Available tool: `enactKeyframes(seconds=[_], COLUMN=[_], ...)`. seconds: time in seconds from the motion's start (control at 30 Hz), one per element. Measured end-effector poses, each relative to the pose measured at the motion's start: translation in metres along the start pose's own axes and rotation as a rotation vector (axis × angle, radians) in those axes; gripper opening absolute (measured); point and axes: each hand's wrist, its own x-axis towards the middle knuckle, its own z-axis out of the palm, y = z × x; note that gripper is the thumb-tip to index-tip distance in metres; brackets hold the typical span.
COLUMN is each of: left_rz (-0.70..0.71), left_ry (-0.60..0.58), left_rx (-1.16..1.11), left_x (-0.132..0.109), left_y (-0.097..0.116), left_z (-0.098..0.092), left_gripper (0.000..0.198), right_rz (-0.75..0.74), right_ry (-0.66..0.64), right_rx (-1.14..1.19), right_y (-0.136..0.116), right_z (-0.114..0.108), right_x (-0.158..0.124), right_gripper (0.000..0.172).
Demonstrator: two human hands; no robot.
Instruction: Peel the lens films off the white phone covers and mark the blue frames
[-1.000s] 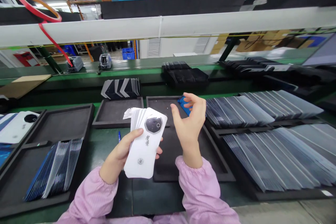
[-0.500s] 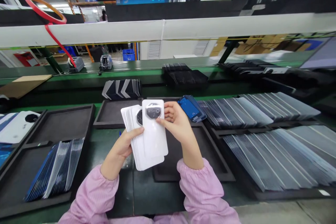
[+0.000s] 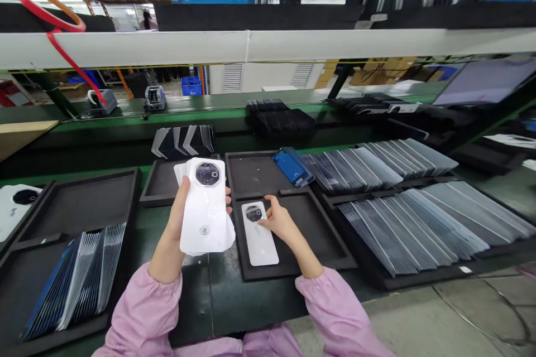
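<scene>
Left hand grips a white cover stack.
Right hand, at its 3 o'clock, presses fingertips on single cover in black tray.

L hand grips white cover stack; R hand touches single cover (in black tray).

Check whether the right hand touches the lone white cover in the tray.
Touching: head view shows the right hand resting on the white cover by its camera ring.

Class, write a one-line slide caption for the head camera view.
Left hand holds a stack of white back covers; right hand rests on one cover in a black tray.
</scene>
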Motion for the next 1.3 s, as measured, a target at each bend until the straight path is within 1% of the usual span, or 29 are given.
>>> enactKeyframes(seconds=[0.07,0.17,0.2,0.23,0.3,0.37,0.4,0.43,0.5,0.57,0.63,0.73,0.8,0.87,1.0,1.3], left_rz=[-0.014,-0.080,-0.094,-0.097,-0.079,-0.062,-0.060,-0.056,-0.039,-0.009,0.026,0.036,0.026,0.027,0.024,0.039], left_ry=[-0.042,-0.047,-0.041,-0.040,-0.064,-0.102,-0.116,-0.124,-0.129,-0.129,-0.117,-0.108,-0.130,-0.161,-0.205,-0.184], left_rx=[0.016,0.085,0.123,0.167,0.259,0.334,0.364,0.391,0.447,0.515,0.581,0.645,0.645,0.642,0.698,0.779], left_x=[0.001,0.001,0.001,0.001,-0.001,-0.003,-0.004,-0.006,-0.008,-0.008,-0.008,-0.010,-0.013,-0.017,-0.022,-0.023], left_y=[-0.005,-0.013,-0.016,-0.020,-0.026,-0.030,-0.031,-0.032,-0.032,-0.032,-0.031,-0.030,-0.027,-0.024,-0.020,-0.023], left_z=[-0.002,-0.008,-0.010,-0.012,-0.016,-0.018,-0.019,-0.019,-0.019,-0.019,-0.017,-0.011,-0.006,0.000,0.005,0.002], left_gripper=[0.057,0.057,0.059,0.061,0.067,0.072,0.073,0.074,0.073,0.071,0.068,0.064,0.060,0.057,0.055,0.064], right_rz=[-0.087,-0.301,-0.388,-0.498,-0.763,-0.992,-1.058,-1.087,-1.114,-1.110,-1.057,-0.925,-0.848,-0.816,-0.861,-0.932], right_ry=[0.089,0.176,0.187,0.196,0.218,0.239,0.247,0.249,0.241,0.226,0.193,0.128,0.098,0.062,-0.014,-0.003], right_rx=[-0.045,-0.019,0.007,0.030,0.058,0.061,0.053,0.044,0.030,0.024,0.045,0.106,0.128,0.132,0.146,0.080], right_y=[-0.015,-0.054,-0.068,-0.082,-0.106,-0.120,-0.124,-0.126,-0.126,-0.124,-0.123,-0.123,-0.124,-0.124,-0.124,-0.124], right_z=[0.000,-0.008,-0.011,-0.014,-0.016,-0.017,-0.017,-0.018,-0.021,-0.025,-0.029,-0.034,-0.037,-0.040,-0.045,-0.045], right_x=[-0.006,-0.016,-0.019,-0.022,-0.026,-0.028,-0.028,-0.028,-0.027,-0.027,-0.029,-0.031,-0.033,-0.033,-0.034,-0.038], right_gripper=[0.049,0.024,0.019,0.018,0.017,0.015,0.015,0.014,0.012,0.010,0.011,0.012,0.012,0.014,0.016,0.014])
